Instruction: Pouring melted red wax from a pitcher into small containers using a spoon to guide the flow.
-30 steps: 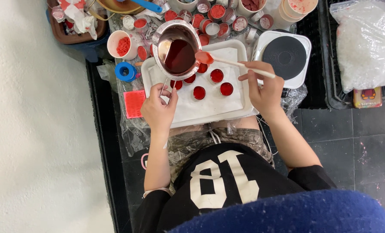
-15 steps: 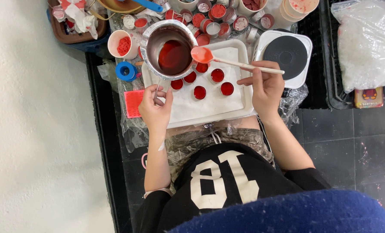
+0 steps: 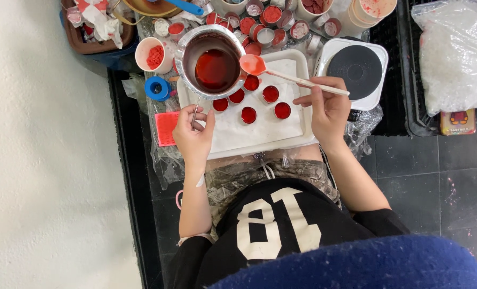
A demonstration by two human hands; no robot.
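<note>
Two hands busy: left hand [image 3: 193, 134] is closed on the thin handle of the small metal pot [image 3: 212, 61], holding it over the far left corner of the white tray [image 3: 260, 136]; right hand [image 3: 328, 109] pinches the wooden stick of the spatula [image 3: 253, 64], whose red-coated head sits at the pot's right rim. Pot holds dark red liquid, looks melted and runny. Small round tins [image 3: 249, 114] sit in a loose cluster on the tray just below and right of the pot; the ones I can see look filled red. More tins [image 3: 272, 14] and a white cup of red bits [image 3: 154, 54] stand past the tray, hot plate [image 3: 359, 69] to the right, bag of white flakes [image 3: 455, 53] far right. My read on doing the pour well: keep the pot lip low and close over one tin, tilt slowly from the wrist, use the spatula head at the rim to guide the stream and cut drips. Stop short of each brim. Thin handle plus liquid load means the pot can roll in the fingers, so keep that grip firm and the tray level.
</note>
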